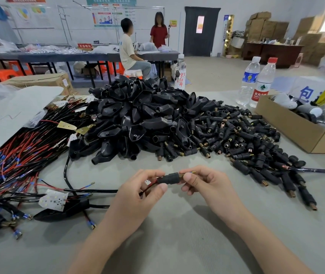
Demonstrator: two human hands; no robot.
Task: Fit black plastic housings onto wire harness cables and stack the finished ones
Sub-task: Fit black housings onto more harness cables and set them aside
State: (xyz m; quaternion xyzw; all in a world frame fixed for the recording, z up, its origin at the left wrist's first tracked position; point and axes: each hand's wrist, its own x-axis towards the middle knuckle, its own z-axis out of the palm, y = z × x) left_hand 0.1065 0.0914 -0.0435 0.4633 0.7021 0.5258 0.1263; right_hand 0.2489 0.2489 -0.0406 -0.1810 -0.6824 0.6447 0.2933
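Both bare forearms reach in from the lower edge and meet over the grey bench, wrists angled inward. The left hand pinches a small black cylindrical plastic housing between thumb and forefinger, its other fingers curled beneath. The right hand pinches the brass threaded end of the housing from the other side, thumb on top. The housing is held level just above the bench, and thin red and black wires run out of its left end under the left fingers.

Left of the hands lie black cables with a white pointed LED board. Beyond them spreads a tangle of red and black wire harnesses. Mid-bench is a heap of large black plastic shells, and to its right a scatter of small black brass-tipped sleeves. Further right stands an open cardboard box, with clear water bottles behind it. At a far bench one person sits and another stands.
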